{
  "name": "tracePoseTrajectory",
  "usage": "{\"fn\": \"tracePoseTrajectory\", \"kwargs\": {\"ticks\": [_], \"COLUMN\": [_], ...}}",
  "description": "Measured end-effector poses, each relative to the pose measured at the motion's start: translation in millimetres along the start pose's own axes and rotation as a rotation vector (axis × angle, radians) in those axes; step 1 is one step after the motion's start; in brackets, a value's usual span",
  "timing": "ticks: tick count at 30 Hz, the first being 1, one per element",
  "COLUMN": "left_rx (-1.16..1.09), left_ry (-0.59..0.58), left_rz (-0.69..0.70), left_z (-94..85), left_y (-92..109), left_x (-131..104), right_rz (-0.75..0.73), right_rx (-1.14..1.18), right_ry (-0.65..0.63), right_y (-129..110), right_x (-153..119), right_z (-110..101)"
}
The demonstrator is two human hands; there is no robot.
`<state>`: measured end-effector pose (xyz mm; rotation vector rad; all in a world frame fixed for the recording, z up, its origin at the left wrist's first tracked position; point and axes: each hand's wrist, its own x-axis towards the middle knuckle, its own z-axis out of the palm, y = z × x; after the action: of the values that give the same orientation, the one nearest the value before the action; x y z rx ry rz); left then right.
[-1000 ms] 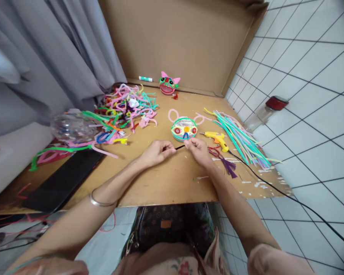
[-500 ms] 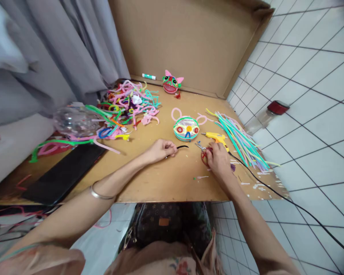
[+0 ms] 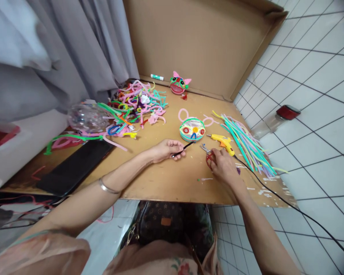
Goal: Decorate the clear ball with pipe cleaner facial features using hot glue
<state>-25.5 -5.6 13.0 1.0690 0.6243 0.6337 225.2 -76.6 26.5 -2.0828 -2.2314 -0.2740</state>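
Between the fingers of my left hand (image 3: 169, 150) is a short black pipe cleaner (image 3: 187, 146), its tip pointing up and right. My right hand (image 3: 223, 163) grips a pair of red-handled scissors (image 3: 208, 157), the blades toward the upper left. Just beyond both hands lies a round face (image 3: 192, 130) made of coloured pipe cleaners, with red-ringed eyes, a yellow nose and a blue piece below it. Pink loops (image 3: 183, 114) lie at its top edge. Right of it rests a yellow glue gun (image 3: 221, 140), close to my right hand.
A tangled heap of pipe cleaners (image 3: 143, 99) and a clear plastic bag (image 3: 87, 116) sit at the left, above a black tray-like slab (image 3: 74, 170). Straight pipe cleaners (image 3: 246, 143) lie at the right. A finished cat-like face (image 3: 178, 84) and a glue stick (image 3: 157, 77) stand behind. The black cord (image 3: 269, 190) crosses the right edge.
The view has shifted slightly left. My left hand has turned so its fingers open up more around the black pipe cleaner. The scissors remain in my right hand.
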Motion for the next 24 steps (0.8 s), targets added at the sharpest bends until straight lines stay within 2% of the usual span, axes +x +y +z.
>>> {"fn": "tracePoseTrajectory", "kwargs": {"ticks": [2,4,6,9,12,17,20,24], "left_rx": [-0.079,-0.169,-0.264,-0.353,-0.360,-0.372,-0.383,-0.354], "left_ry": [-0.018,-0.041,-0.086,-0.139,-0.115,-0.095,-0.082,-0.029], "left_rz": [-0.027,-0.052,-0.063,-0.050,-0.029,-0.042,-0.022,0.041], "left_z": [3.0,7.7,12.9,19.0,20.9,19.8,21.3,24.5], "left_y": [0,0,0,-3,-7,-10,-8,-4], "left_x": [-1,-3,-5,-6,-5,-2,-3,-6], "right_rz": [-0.039,-0.147,-0.279,-0.420,-0.540,-0.556,-0.590,-0.605], "right_rx": [0.047,0.181,0.345,0.408,0.357,0.350,0.431,0.606], "right_ry": [0.158,0.347,0.506,0.671,0.688,0.702,0.699,0.631], "right_y": [-2,-11,-25,-51,-70,-81,-83,-88], "right_x": [-2,-6,-12,-19,-21,-14,-12,-14], "right_z": [0,-3,-7,-9,-2,8,7,2]}}
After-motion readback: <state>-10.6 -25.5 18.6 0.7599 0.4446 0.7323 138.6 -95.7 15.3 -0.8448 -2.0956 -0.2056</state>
